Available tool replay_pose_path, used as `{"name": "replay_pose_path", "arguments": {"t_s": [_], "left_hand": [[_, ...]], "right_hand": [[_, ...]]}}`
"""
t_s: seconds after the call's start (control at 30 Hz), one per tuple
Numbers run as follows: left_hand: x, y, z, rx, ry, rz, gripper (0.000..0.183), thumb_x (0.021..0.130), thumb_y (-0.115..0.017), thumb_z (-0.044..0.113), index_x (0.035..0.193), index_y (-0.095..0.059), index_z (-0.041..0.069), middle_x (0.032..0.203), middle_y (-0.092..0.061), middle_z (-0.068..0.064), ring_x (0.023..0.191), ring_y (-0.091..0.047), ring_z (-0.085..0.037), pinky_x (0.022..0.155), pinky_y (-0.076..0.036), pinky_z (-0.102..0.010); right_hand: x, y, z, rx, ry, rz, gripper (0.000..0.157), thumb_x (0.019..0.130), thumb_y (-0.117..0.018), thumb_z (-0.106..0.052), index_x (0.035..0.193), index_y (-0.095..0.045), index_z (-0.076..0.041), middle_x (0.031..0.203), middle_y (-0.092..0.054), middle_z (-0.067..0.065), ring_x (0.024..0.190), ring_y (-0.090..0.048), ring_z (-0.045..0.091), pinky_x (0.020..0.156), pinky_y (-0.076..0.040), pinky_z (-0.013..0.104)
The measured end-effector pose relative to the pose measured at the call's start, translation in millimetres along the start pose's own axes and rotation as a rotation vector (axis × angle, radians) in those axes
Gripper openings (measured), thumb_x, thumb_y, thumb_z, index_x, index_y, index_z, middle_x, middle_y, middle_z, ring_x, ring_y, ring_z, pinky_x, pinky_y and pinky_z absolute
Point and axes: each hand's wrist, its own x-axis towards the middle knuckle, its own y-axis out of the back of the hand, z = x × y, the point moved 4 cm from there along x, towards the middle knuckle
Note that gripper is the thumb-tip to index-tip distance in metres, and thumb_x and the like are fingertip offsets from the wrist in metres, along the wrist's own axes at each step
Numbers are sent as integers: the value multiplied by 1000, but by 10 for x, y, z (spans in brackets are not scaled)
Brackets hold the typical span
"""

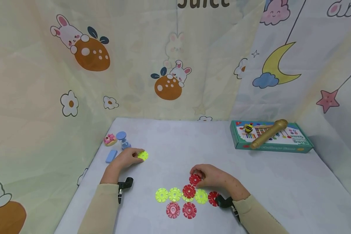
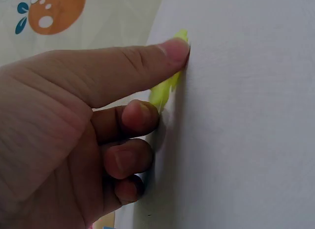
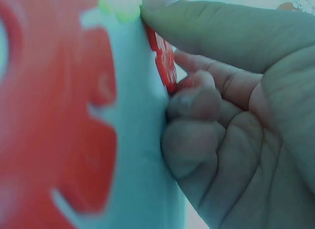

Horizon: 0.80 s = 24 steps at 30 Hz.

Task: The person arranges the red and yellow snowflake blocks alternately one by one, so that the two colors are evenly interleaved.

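Observation:
My left hand (image 1: 128,158) pinches a yellow-green notched plastic disc (image 1: 143,156) between thumb and fingers, low over the left part of the table. The left wrist view shows the thumb across this disc (image 2: 160,94), its edge close to the white surface. Around a red notched disc (image 1: 195,179) curl the thumb and fingers of my right hand (image 1: 214,177). Just below it, another red disc (image 1: 188,191) overlaps a yellow-green one in a row of yellow-green discs (image 1: 174,194). Two paler red discs (image 1: 173,210) lie under that row. A further red disc (image 1: 213,198) is partly hidden by the right wrist camera.
Beyond the left hand stand a blue hourglass-shaped item (image 1: 123,139), a blue block (image 1: 111,156) and a pink figure (image 1: 110,139). At the back right, a teal game box (image 1: 298,138) carries a gold microphone-shaped stick (image 1: 269,134) and a small bee figure (image 1: 248,128).

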Motion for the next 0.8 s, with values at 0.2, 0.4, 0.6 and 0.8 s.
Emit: {"name": "replay_pose_path", "arguments": {"t_s": [0.2, 0.4, 0.6, 0.8], "left_hand": [[-5, -25, -70, -58, -3, 4, 48, 85, -71, 28, 130, -59, 21, 74, -45, -4, 71, -43, -19, 59, -34, -33], [-10, -25, -89, -96, -20, 18, 47, 84, -71, 26, 129, -60, 20, 74, -45, -3, 70, -43, -19, 59, -34, -33], [3, -21, -112, -119, -26, 21, 46, 83, -72, 25, 127, -61, 20, 75, -48, -3, 71, -44, -18, 61, -35, -33], [25, -34, -129, -126, -50, 24, 46, 83, -73, 25, 127, -61, 18, 75, -48, -2, 71, -43, -18, 60, -35, -33]], "right_hand": [[-16, 35, -1, -3, -31, 21, 41, 70, -83, -21, 105, -62, -21, 80, -53, 0, 76, -48, 17, 61, -46, 30], [-6, 36, -11, -26, -91, 51, 39, 66, -86, -24, 95, -60, -21, 79, -53, -1, 76, -48, 17, 60, -46, 30], [-25, 68, -27, -40, -128, 132, 42, 63, -88, -25, 90, -56, -19, 80, -53, -3, 76, -49, 17, 61, -47, 28], [-75, 146, 24, 131, -143, 209, 28, 74, -80, -19, 92, -59, -17, 79, -58, 0, 67, -56, 18, 59, -50, 30]]}}
